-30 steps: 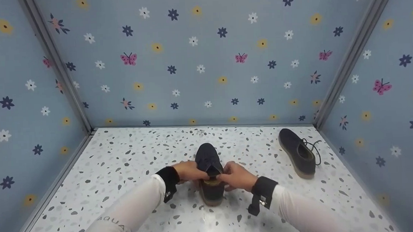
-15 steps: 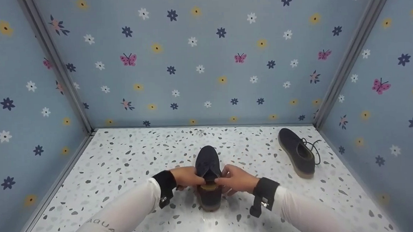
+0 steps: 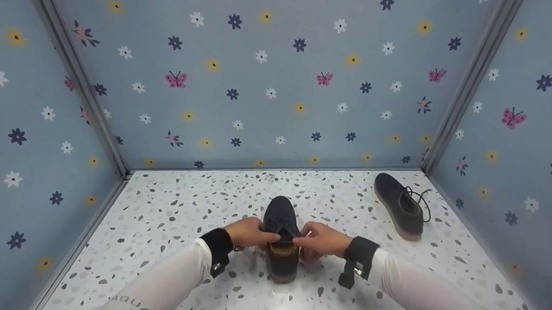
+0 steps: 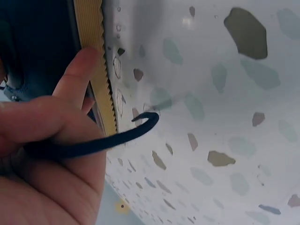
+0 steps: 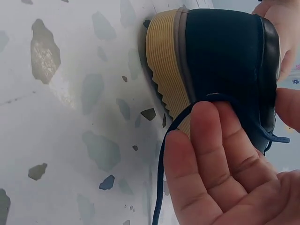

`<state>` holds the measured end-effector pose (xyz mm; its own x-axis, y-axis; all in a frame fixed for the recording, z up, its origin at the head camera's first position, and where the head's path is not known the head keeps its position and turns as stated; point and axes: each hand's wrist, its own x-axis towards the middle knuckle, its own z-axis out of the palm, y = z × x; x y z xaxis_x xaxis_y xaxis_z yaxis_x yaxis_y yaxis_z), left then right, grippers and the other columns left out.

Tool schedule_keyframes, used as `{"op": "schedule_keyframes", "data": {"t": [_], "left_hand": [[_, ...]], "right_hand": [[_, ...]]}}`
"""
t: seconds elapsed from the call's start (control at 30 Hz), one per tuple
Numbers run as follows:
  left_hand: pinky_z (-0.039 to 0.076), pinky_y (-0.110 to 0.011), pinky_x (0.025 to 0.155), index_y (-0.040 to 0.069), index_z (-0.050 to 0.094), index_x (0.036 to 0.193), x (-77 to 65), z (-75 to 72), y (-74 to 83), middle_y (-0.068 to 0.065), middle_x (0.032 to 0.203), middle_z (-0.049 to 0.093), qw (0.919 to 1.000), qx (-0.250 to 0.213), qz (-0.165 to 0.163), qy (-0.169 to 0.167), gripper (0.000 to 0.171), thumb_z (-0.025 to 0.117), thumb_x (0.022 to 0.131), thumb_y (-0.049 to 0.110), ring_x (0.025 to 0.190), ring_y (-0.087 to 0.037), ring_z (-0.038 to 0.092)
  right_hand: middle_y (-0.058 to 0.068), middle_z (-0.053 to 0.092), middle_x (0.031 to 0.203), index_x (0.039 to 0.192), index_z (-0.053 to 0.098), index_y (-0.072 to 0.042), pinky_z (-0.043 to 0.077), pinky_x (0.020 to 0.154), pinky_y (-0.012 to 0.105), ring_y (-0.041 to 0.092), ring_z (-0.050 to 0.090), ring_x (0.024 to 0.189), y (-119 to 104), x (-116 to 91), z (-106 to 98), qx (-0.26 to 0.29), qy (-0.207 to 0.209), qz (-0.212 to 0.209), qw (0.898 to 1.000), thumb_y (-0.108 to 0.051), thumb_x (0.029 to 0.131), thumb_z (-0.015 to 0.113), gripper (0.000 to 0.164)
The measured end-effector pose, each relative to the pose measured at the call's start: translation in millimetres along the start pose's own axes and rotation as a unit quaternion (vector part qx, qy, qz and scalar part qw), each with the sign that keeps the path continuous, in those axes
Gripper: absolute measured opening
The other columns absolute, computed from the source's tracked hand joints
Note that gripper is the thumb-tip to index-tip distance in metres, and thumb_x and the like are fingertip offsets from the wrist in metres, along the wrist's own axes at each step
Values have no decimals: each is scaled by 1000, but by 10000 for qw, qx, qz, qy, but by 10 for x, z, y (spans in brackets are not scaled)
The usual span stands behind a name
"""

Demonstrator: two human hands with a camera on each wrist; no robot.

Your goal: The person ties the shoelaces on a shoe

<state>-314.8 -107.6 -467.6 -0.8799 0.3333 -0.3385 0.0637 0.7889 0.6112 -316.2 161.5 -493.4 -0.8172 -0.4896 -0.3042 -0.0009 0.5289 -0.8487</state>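
Note:
A dark navy lace-up shoe stands on the speckled floor, toe pointing away from me. At its left side my left hand holds it, thumb at the opening. In the left wrist view, a dark blue shoelace passes through the curled fingers, and one fingertip touches the ribbed tan sole. My right hand grips the shoe's right side, thumb at the collar. The right wrist view shows its fingers against the shoe's side, with another lace running past the fingertips.
A second dark shoe lies at the right, its lace trailing on the floor. Blue flowered panels enclose the floor at the back and both sides, with grey metal posts at the corners.
Over the last second the shoe has come slightly nearer to me, with both hands on it. More of the yellowish inside shows at its opening. The second shoe has not moved.

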Motion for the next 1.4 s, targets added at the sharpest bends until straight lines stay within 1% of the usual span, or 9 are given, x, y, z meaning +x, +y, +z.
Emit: {"op": "schedule_keyframes", "data": {"t": [0.17, 0.3, 0.53, 0.67, 0.83, 0.93, 1.03, 1.2, 1.4], "left_hand": [[38, -23, 46, 6, 76, 97, 12, -107, -66, -2, 76, 79, 9994, 76, 321, 84, 39, 66, 100, 43, 47, -9, 45], [42, -22, 50, 2, 76, 98, -45, -213, -108, -2, 68, 74, 9979, 111, 599, 228, 24, 66, 99, 23, 56, -11, 55], [49, -21, 55, 2, 76, 95, -100, -391, -231, -3, 72, 75, 9979, 71, 499, 397, 15, 70, 95, 15, 57, -8, 59], [51, -25, 63, 4, 75, 90, -101, -465, -308, -4, 78, 78, 9960, 399, 490, 638, 10, 72, 91, 14, 65, -11, 65], [49, -29, 67, 7, 74, 87, -55, -475, -421, -1, 81, 73, 9884, 950, 481, 1079, 3, 71, 88, 7, 69, -14, 59], [47, -31, 68, 9, 70, 82, -17, -446, -476, -3, 80, 69, 9827, 1217, 508, 1298, 10, 68, 83, -1, 70, -16, 57], [49, -37, 72, 10, 68, 78, 19, -403, -508, -5, 81, 67, 9754, 1525, 469, 1518, 15, 68, 82, -4, 76, -22, 58], [53, -49, 79, 11, 67, 79, 67, -345, -546, -7, 85, 67, 9617, 1919, 403, 1916, 15, 69, 86, -2, 85, -30, 62], [53, -42, 73, 9, 65, 86, 115, -330, -558, -7, 85, 71, 9696, 1649, 204, 1796, 10, 63, 92, 1, 75, -23, 62]], "right_hand": [[11, 77, 86, 111, 57, -7, 64, 75, 44, 22, 76, 70, 7, -5, -27, -144, -8, -13, 9999, -42, 99, 70, 39], [7, 76, 82, 110, 58, -9, 64, 75, 44, 18, 74, 67, -2, -19, -64, -199, -147, -88, 9997, -40, 99, 70, 36], [-1, 70, 73, 102, 59, -9, 62, 69, 36, 12, 69, 63, -25, -56, -190, -472, -401, -309, 9976, -28, 97, 75, 25], [-3, 66, 75, 97, 63, -8, 56, 64, 26, 8, 64, 63, -6, -63, -264, -803, -501, -473, 9944, -18, 93, 76, 18], [-4, 67, 80, 97, 68, -8, 57, 67, 24, 9, 66, 67, 43, -56, -354, -1006, -630, -481, 9918, -20, 94, 76, 15], [-5, 67, 80, 96, 69, -8, 59, 69, 25, 9, 66, 70, 81, -51, -436, -1129, -499, -403, 9915, -23, 96, 74, 16], [-5, 65, 75, 92, 68, -9, 56, 63, 24, 9, 63, 66, 134, -47, -541, -1469, -192, -267, 9886, -25, 97, 71, 17], [-5, 59, 64, 77, 63, -14, 46, 53, 24, 9, 55, 57, 241, -60, -707, -2326, 405, 92, 9717, -26, 98, 71, 25], [-5, 58, 60, 71, 66, -11, 42, 52, 25, 11, 54, 54, 325, -86, -783, -2953, 650, 522, 9517, -33, 100, 69, 37]]}}
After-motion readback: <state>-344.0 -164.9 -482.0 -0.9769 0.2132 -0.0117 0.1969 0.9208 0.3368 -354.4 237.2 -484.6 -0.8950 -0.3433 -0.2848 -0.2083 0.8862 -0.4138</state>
